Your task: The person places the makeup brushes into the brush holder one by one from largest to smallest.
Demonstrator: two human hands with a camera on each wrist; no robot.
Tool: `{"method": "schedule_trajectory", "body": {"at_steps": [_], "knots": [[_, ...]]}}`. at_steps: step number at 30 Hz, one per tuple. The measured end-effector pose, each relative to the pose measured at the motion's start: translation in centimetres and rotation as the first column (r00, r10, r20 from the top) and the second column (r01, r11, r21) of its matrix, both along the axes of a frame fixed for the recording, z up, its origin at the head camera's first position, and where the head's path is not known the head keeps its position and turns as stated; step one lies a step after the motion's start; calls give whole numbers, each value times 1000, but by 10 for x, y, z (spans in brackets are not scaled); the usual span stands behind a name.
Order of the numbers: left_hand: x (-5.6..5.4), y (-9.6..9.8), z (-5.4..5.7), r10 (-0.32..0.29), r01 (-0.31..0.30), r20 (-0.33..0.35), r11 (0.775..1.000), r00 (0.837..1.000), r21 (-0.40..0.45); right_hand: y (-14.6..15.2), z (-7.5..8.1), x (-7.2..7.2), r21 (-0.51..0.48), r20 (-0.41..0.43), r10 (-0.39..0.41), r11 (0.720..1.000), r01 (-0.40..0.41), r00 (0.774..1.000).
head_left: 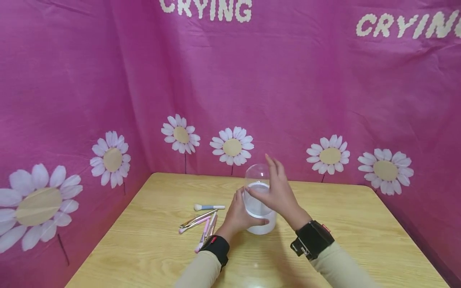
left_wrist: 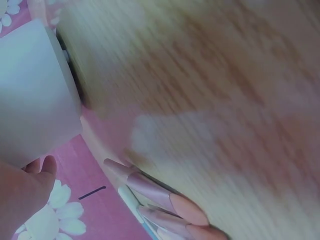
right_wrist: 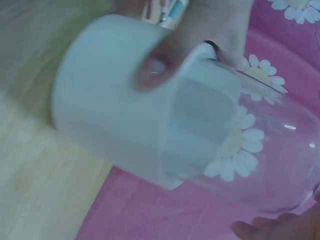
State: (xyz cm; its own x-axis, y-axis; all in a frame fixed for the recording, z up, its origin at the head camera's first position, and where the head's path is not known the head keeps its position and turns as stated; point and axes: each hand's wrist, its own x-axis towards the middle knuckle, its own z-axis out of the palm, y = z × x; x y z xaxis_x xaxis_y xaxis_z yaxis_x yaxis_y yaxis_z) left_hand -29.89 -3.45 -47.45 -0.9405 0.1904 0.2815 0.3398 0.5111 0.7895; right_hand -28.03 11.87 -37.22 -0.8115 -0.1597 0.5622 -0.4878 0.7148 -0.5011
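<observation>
A white cylindrical holder [head_left: 262, 226] with a clear domed lid [head_left: 256, 173] stands upright on the table, a little right of the middle. My left hand [head_left: 237, 216] grips the white body, thumb across its near side and fingers round the left. In the right wrist view that thumb lies over the white wall [right_wrist: 110, 100], just below the rim. My right hand [head_left: 282, 196] is spread beside the dome, fingers pointing up and thumb overlapping the dome's front. Its fingertips show close by the clear dome [right_wrist: 285, 150] in the right wrist view.
Several makeup brushes lie in a loose pile [head_left: 198, 224] left of the holder, one blue-handled brush [head_left: 209, 207] just behind them. The wooden table [head_left: 342, 240] meets pink flowered cloth [head_left: 288, 100] at the back and sides.
</observation>
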Motion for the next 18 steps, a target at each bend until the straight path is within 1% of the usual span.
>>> {"method": "schedule_trajectory", "body": {"at_steps": [4,7,10,12,14,18], "knots": [[-2,-2,-4,-20,20,-30,1000,999,11,-7,4,-5,40,9,25,999,-25,1000],[-2,-1,-3,-23,23,-48,1000,999,7,-7,5,-4,42,-10,35,999,-34,999],[-1,-1,-1,-17,18,-32,1000,999,8,-5,11,-1,30,-32,38,999,-37,999],[0,-2,0,-14,14,-12,1000,1000,12,-3,19,2,14,-54,27,1000,-27,998],[0,-1,0,-10,10,3,1000,1000,16,2,32,5,-13,-90,9,1000,-10,996],[0,1,0,-16,15,8,999,1000,39,25,57,6,-82,-157,-64,995,52,986]]}}
